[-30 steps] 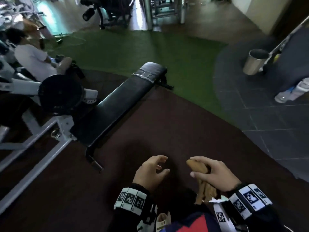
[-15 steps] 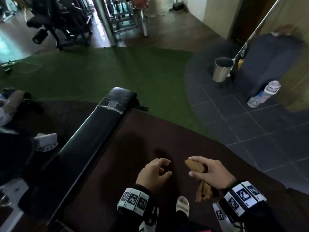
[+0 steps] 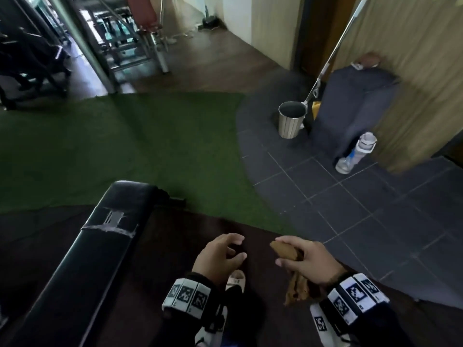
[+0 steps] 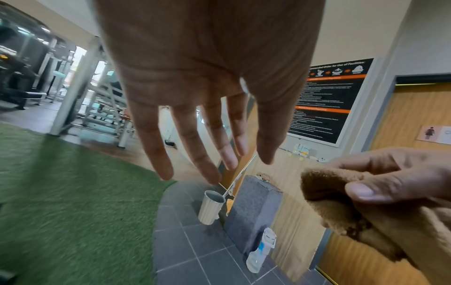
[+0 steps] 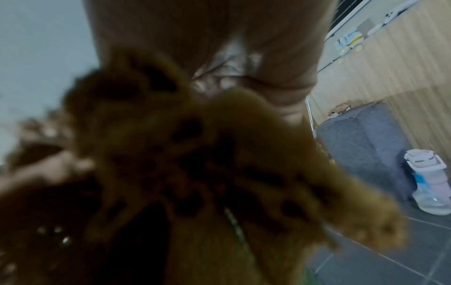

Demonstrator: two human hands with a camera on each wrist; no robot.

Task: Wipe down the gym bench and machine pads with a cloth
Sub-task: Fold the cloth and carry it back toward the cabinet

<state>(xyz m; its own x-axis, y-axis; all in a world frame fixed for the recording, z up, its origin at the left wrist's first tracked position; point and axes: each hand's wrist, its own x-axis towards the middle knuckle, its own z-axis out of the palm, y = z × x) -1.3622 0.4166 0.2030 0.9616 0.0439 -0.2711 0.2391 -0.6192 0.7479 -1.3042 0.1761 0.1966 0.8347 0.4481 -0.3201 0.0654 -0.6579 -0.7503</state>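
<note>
We stand beside a black gym bench (image 3: 82, 259), looking down at our 2 hands held in the air at waist height. Our right hand (image 3: 309, 262) is curled around a bunched brown cloth (image 3: 285, 250), thumb pinching its folded end while the rest hangs below the palm. Our left hand (image 3: 216, 256) holds nothing, its fingers relaxed and spread apart. The bench lies just to our left, a taped patch across its pad near the far end. The cloth touches no surface. Whether any pad has been wiped, we cannot tell; we judge the bench and machine pads are all still to do. Ahead lies green turf (image 3: 125, 141), then grey tile with a metal bin (image 3: 290, 120), a long-handled tool leaning by it, a grey block (image 3: 355, 106) and a water bottle (image 3: 355, 152). Nothing lies between our hands and the bench.
</note>
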